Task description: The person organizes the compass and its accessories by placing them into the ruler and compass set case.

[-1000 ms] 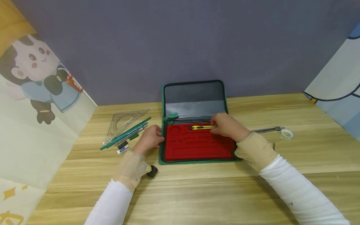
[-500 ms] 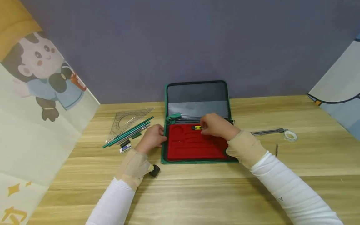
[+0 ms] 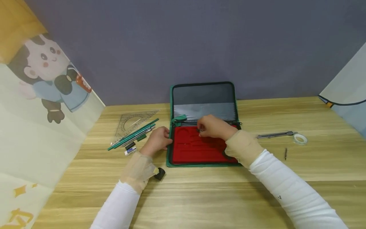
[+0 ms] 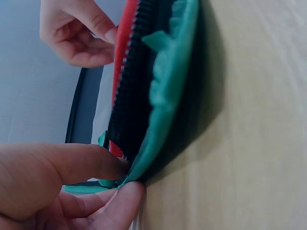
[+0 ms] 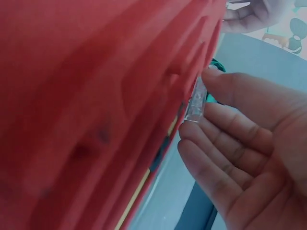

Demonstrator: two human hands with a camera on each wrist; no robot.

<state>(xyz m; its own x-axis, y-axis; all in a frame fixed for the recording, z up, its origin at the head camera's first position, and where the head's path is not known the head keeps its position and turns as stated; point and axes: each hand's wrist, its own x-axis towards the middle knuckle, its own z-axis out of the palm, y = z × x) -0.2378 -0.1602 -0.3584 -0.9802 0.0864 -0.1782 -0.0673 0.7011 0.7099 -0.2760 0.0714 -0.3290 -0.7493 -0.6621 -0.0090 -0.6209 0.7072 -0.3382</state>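
A zip case [image 3: 168, 165] with green edging lies unfolded on the wooden table, its red moulded tray [image 3: 188, 156] facing up. My left hand [image 3: 158, 140] pinches the case's left edge between thumb and fingers. Over the tray's upper slots, my right hand [image 3: 213, 126] holds a small clear plastic container [image 5: 195, 103] by its fingertips. A yellow and black utility knife [image 5: 132, 202] sits along a slot of the tray in the right wrist view; in the head view my right hand hides it.
Left of the case lie a clear set square [image 3: 121, 125], green pencils [image 3: 134, 135], a white eraser [image 3: 130, 151] and small black and green pieces. To its right are a metal compass [image 3: 274, 135], a tape roll [image 3: 300, 139] and a thin dark piece [image 3: 286, 154].
Across the tray my right hand has slid left along the knife, which it now covers in the head view. My left hand keeps its place at the case edge.
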